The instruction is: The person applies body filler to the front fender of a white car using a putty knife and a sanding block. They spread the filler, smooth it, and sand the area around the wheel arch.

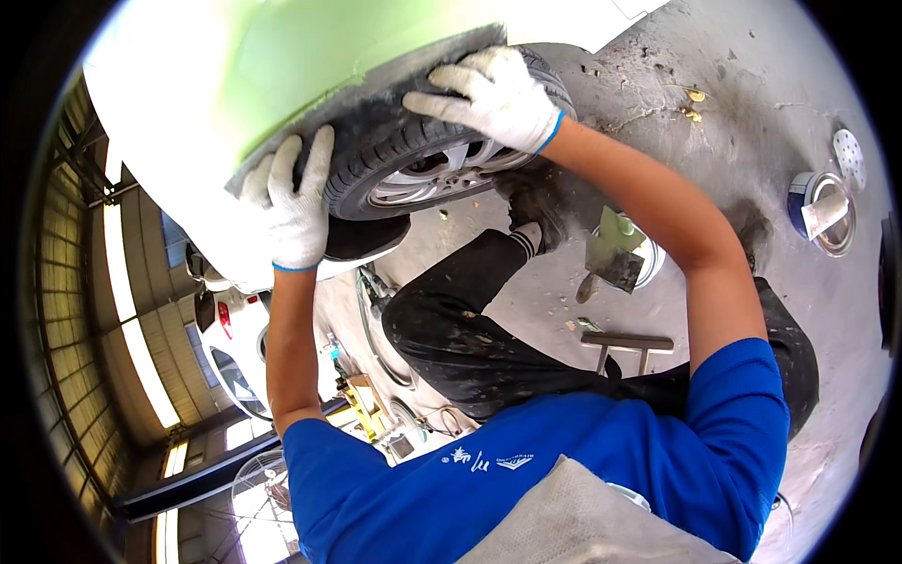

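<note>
My left hand, in a white knit glove with a blue cuff, lies against the left end of a dark grey strip along the curved edge of a pale green and white car panel. Its fingers are stretched out and apart. Farther right, my right hand, gloved alike, rests its extended fingers on the other end of that strip, above the tyre. Both thumbs are largely hidden. Whether the strip is a separate piece or part of the wheel arch, I cannot tell. Behind the hands is a silver wheel rim.
On the floor to the right stands an open tin with flat spreader-like pieces on it. Farther right are another tin and a perforated white disc. A small stool is by my legs. Hoses and another white car are at left.
</note>
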`<state>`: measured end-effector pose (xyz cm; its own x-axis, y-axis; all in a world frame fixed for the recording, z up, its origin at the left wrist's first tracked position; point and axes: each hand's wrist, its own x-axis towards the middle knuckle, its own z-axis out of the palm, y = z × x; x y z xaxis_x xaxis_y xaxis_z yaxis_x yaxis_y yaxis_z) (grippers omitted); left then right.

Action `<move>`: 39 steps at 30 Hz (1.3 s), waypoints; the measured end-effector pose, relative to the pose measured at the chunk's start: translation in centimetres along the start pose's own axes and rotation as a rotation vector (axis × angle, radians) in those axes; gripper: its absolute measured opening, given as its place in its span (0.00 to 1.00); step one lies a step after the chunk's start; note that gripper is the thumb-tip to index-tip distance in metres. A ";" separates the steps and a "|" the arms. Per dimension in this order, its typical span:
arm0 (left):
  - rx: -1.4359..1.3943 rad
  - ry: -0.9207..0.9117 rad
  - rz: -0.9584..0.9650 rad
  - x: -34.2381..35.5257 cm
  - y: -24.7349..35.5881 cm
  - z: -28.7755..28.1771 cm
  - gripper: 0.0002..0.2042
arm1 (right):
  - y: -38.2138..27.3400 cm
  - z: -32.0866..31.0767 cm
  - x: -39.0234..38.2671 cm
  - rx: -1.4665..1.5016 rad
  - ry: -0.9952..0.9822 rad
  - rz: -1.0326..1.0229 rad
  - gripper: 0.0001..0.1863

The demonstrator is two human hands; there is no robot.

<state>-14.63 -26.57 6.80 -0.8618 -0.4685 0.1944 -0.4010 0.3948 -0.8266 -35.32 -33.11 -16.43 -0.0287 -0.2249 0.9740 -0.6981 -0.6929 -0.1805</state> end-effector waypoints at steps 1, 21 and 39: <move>0.009 -0.007 0.008 -0.8 0.2 0.1 0.35 | -0.7 0.1 -0.5 0.017 -0.002 0.013 0.29; -0.158 -0.084 -0.114 11.3 -1.3 -3.3 0.40 | 9.4 -6.1 5.3 -0.076 -0.031 0.069 0.27; -0.111 -0.107 -0.150 13.0 -2.1 -3.6 0.37 | 10.6 -5.9 6.3 0.006 0.005 0.105 0.27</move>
<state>-26.15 -30.67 12.97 -0.7548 -0.6071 0.2486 -0.5587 0.3963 -0.7285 -47.12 -37.87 -11.38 -0.1057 -0.2931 0.9502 -0.6863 -0.6700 -0.2830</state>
